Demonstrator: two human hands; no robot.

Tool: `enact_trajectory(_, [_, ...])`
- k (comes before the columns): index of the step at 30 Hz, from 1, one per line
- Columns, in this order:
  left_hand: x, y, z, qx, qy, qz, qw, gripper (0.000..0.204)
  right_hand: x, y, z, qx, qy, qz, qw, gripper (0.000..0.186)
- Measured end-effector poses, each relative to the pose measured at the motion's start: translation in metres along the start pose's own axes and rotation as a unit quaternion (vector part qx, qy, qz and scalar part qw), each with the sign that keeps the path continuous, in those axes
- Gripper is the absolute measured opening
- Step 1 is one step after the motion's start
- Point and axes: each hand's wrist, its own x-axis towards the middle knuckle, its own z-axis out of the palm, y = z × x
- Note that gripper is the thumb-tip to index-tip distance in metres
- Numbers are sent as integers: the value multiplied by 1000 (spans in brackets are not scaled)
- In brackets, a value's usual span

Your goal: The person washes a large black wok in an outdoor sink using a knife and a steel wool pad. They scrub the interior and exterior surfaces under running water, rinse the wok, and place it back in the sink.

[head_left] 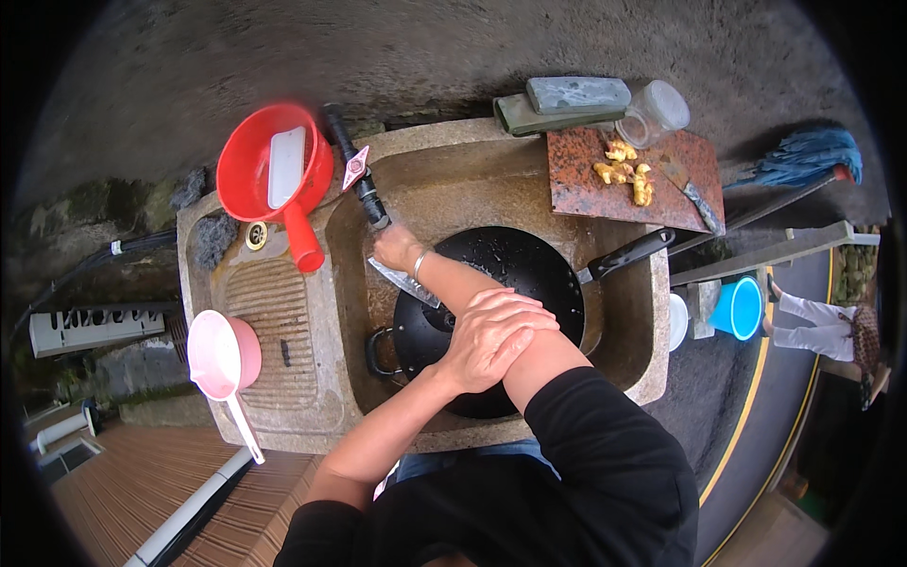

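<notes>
My right arm reaches across the stone sink (633, 350) toward the black tap (371, 200). My right hand (398, 249), with a bangle at its wrist, is just under the spout; its fingers are mostly hidden. A shiny metal blade (404, 282) shows beside that wrist, over the edge of a black wok (543, 274); whether I hold it cannot be made out. My left hand (498, 338) is closed over my right forearm (539, 364), above the wok. The wok sits in the basin, its long handle (631, 253) pointing right, with wet spots inside.
On the right, a reddish board (574, 175) bears ginger (642, 189) and a knife (701, 206), beside a clear jar (666, 106) and sharpening stones (578, 94). A red dipper (236, 184) and pink dipper (244, 352) stand left. A person (817, 331) is beyond a blue bucket (736, 308).
</notes>
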Motion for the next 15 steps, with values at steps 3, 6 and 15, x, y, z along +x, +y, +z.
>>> enact_trajectory(3, [11,-59,-23,25,-64,-56,996,29,-12,-11,-15,-142,-68,-79,984,22])
enact_trajectory(6, [-15,-156,-74,257,-166,-147,941,42,-6,-12,-20,-145,-74,-132,978,21])
enact_trajectory(15, [-31,-226,-55,-221,469,-425,742,37,-4,11,-13,309,12,291,905,24])
